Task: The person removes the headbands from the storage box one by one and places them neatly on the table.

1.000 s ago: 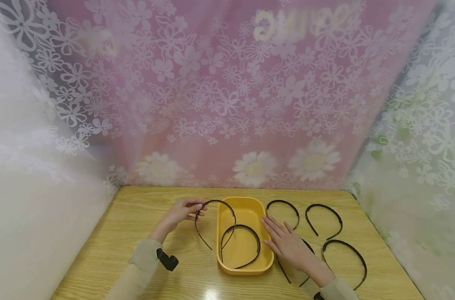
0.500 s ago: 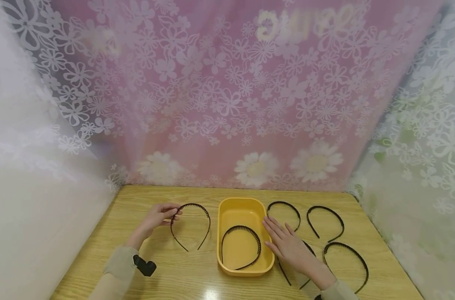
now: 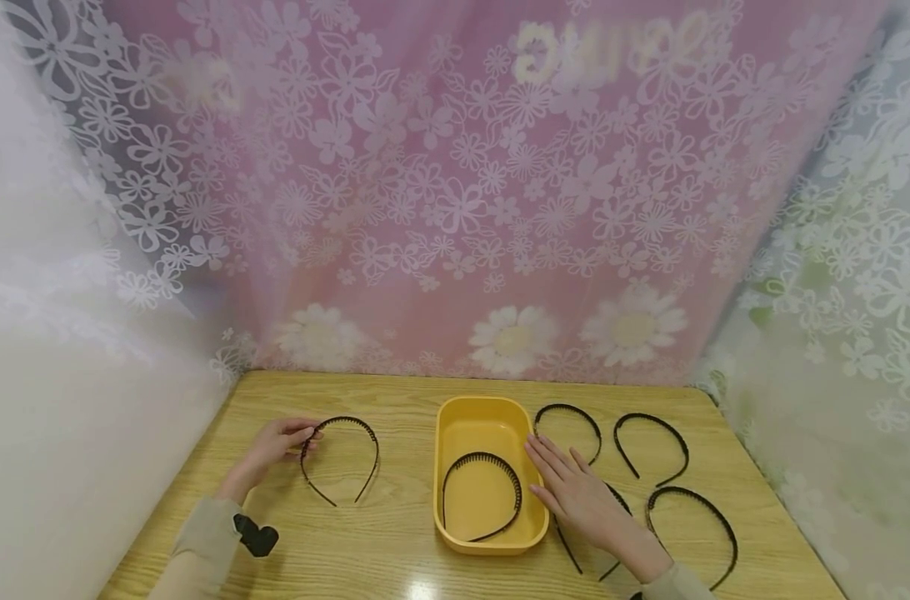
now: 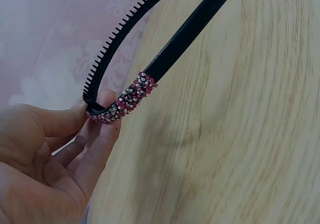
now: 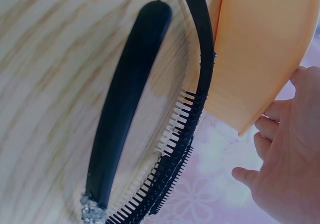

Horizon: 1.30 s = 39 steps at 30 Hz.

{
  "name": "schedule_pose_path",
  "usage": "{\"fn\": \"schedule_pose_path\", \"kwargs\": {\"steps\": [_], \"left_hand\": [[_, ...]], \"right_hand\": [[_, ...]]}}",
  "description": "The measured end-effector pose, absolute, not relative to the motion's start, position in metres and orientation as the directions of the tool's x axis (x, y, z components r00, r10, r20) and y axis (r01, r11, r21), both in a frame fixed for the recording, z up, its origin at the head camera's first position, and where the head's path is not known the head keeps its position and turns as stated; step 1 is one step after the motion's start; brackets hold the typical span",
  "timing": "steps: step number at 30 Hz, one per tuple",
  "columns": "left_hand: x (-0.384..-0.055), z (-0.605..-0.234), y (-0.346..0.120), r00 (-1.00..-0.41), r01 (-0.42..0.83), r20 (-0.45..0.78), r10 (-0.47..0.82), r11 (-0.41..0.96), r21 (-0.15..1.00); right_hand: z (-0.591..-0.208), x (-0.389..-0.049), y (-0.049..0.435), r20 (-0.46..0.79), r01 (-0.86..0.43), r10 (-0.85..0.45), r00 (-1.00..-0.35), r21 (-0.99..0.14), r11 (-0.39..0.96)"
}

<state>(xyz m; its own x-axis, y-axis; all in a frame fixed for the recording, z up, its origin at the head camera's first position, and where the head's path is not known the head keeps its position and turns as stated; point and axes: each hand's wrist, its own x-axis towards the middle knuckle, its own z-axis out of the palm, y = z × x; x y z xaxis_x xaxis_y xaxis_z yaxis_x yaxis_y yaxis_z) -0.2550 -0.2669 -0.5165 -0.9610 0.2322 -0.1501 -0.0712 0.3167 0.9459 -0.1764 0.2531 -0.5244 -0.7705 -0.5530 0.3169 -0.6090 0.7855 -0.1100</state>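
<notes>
My left hand (image 3: 278, 442) pinches a black toothed headband (image 3: 342, 418) by one side, over the left part of the table. In the left wrist view, pink and silver stones (image 4: 125, 102) cover the band where thumb and fingers hold it. My right hand (image 3: 586, 504) has its fingers straight, with the tips on the right rim of a yellow plastic tub (image 3: 492, 547). Inside the tub lies another black headband (image 3: 517, 492). Beneath my right hand is a further headband (image 3: 567, 546), partly hidden; the right wrist view shows silver stones (image 5: 94, 211) on a band close by.
To the right of the tub, more black headbands lie on the wooden table (image 3: 395, 550): one at the back (image 3: 567, 407), one farther right (image 3: 653, 415) and one nearer the front (image 3: 732, 533). A pink flowered curtain (image 3: 425, 208) hangs behind the table's back edge.
My left hand has carried its headband leftward, from over the tub's left edge to the left part of the table. The right hand stays at the tub's rim.
</notes>
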Motion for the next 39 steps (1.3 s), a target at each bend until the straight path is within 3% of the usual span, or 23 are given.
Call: {"fn": "schedule_pose_path", "kwargs": {"steps": [5, 16, 26, 39], "left_hand": [[-0.253, -0.518, -0.278, -0.966, -0.089, -0.162, 0.203, 0.33, 0.94], [-0.249, -0.519, -0.31, -0.968, -0.136, -0.201, 0.15, 0.36, 0.923], [-0.249, -0.515, -0.324, -0.968, -0.167, -0.235, 0.091, 0.467, 0.868], [-0.253, -0.517, -0.334, -0.991, -0.039, -0.117, 0.065, 0.694, 0.719]], "right_hand": [[-0.52, -0.175, 0.25, 0.316, -0.611, -0.548, -0.775, -0.149, 0.778], [-0.528, -0.179, 0.252, 0.307, -0.61, -0.56, -0.769, -0.095, 0.786], [-0.518, -0.173, 0.249, 0.268, -0.592, -0.541, -0.797, -0.176, 0.786], [-0.525, -0.178, 0.253, 0.268, -0.589, -0.54, -0.798, -0.155, 0.793]]}}
